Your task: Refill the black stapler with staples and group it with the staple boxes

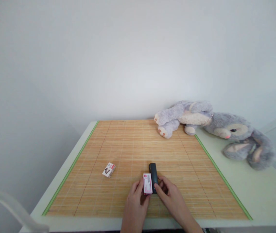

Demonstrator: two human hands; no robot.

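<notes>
Near the front of the mat, my left hand (136, 200) has its fingers closed round a small white-and-pink cardboard box (147, 183). Right up against that box lies a black stapler (154, 174), pointing away from me. My right hand (173, 199) grips the stapler's near end, thumb on top and fingers along its right side. Farther left, a second small white box (109, 170) with red print and a dark picture on its top rests at an angle on the mat, apart from both hands.
A bamboo mat (138, 145) with green edges covers much of the white table (254, 184). A grey plush rabbit (196, 118) lies along the back right, its feet over the mat. Behind is a pale wall (118, 58). A blurred white curved object (14, 207) is at the lower left.
</notes>
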